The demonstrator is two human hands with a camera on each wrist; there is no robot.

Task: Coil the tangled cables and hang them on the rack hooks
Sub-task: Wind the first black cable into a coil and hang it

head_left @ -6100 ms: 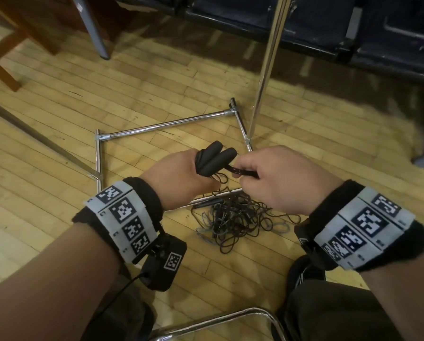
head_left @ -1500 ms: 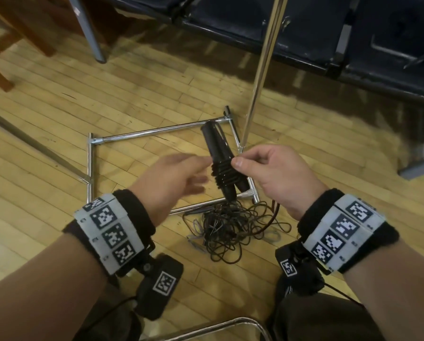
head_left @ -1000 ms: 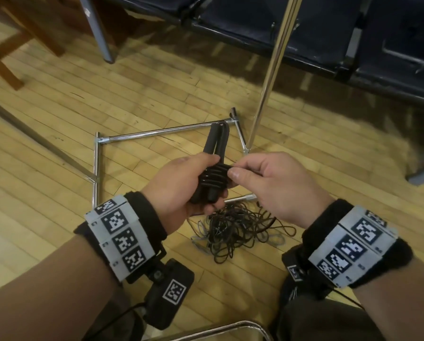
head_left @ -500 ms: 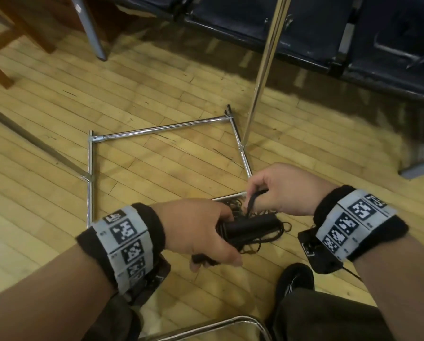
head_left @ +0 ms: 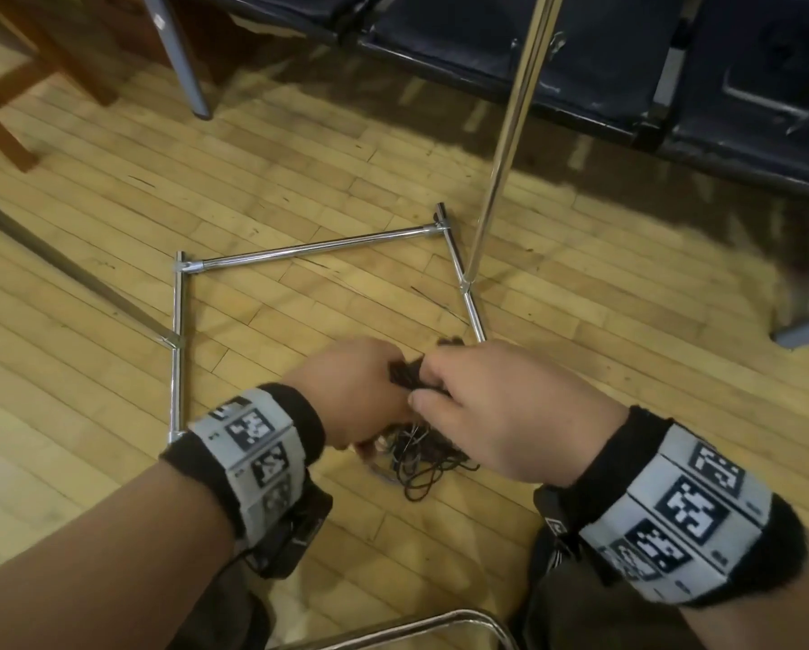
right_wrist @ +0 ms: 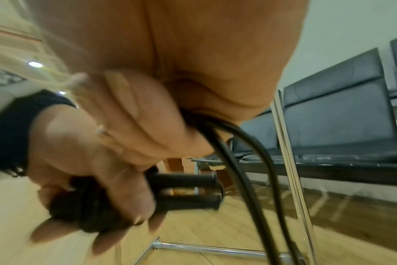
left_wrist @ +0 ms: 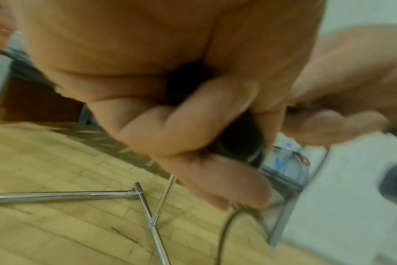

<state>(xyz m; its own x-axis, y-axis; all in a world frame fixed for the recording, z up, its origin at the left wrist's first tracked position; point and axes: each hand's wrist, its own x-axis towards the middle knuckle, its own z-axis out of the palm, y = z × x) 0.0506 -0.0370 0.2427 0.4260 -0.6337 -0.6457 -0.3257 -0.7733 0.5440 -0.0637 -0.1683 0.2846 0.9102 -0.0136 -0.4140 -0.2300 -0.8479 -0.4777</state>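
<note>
Left hand (head_left: pixel 355 391) clenched round cord-wrapped handles (right_wrist: pixel 184 188), right hand (head_left: pixel 491 405) pinching cord (right_wrist: pixel 236 161); tangle (head_left: pixel 421 462) beside rack base (head_left: pixel 309 248) uncoiled, nothing hung.

Both hands are meeting at the frame's centre — the left hand (head_left: pixel 351 391) and right hand (head_left: pixel 496 405) are gripping a dark wrapped bundle (head_left: pixel 405 373) between them. Below, a tangle of thin black cables (head_left: pixel 421 466) is lying on the wooden floor (head_left: pixel 299 171) — just inside the chrome rack base (head_left: pixel 309 248).
</note>
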